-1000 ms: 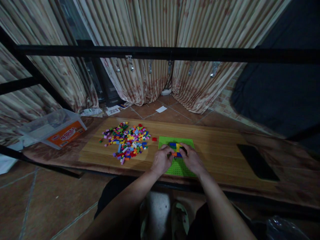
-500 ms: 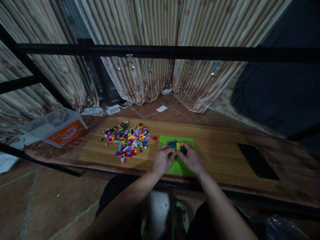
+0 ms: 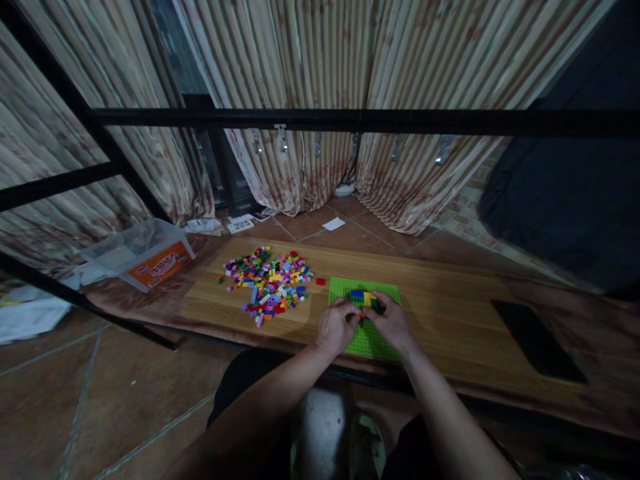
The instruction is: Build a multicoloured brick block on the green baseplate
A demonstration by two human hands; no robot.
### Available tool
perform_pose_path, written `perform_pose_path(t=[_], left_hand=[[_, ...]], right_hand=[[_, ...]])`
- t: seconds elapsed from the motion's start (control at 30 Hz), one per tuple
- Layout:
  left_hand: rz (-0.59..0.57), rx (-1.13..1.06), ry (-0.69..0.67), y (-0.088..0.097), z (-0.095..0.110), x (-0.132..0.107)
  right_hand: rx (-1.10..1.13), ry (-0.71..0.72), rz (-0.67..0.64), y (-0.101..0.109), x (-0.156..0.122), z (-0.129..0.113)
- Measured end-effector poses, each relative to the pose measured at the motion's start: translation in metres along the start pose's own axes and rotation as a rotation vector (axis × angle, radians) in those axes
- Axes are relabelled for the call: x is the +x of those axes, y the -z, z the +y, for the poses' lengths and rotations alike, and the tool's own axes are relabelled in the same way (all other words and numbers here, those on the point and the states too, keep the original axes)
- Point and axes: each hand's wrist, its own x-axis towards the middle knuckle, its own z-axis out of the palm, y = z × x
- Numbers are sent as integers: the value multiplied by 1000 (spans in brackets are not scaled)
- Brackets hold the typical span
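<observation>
A green studded baseplate [image 3: 373, 345] lies on the wooden board in front of me. On it stands a small build of blue, yellow and dark green toy bricks [image 3: 361, 297]. My left hand [image 3: 337, 327] pinches a small orange brick [image 3: 362, 315] at the near side of this build. From the other side my right hand [image 3: 393, 325] has its thumb at the same orange brick, its forefinger curled beside the yellow part. Fingers cover much of the orange brick and the build's right end.
Left of the plate lies a spread pile of mixed toy bricks [image 3: 273, 283], with one red brick [image 3: 321, 282] apart from it. A clear plastic box [image 3: 145, 253] with an orange label stands at far left. A black flat slab [image 3: 537, 340] lies right. A black bar [image 3: 320, 120] crosses beyond the board.
The camera view has shifted, so everything sits a little further right and lower. Both hands stay at the build with the orange brick at their fingertips.
</observation>
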Motion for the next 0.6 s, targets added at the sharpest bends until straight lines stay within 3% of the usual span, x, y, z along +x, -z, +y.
perform_pose_path(t=[0.13, 0.23, 0.33, 0.43, 0.6], left_hand=[[-23, 56, -39, 8, 8, -2], [58, 85, -13, 23, 9, 4], [162, 176, 116, 48, 1, 16], [186, 281, 295, 76, -12, 26], [220, 357, 400, 104, -26, 27]], right_hand=[[-3, 62, -14, 4, -3, 5], [3, 46, -17, 6, -3, 6], [25, 30, -12, 6, -2, 6], [18, 34, 4, 5, -1, 8], [36, 74, 0, 4, -1, 13]])
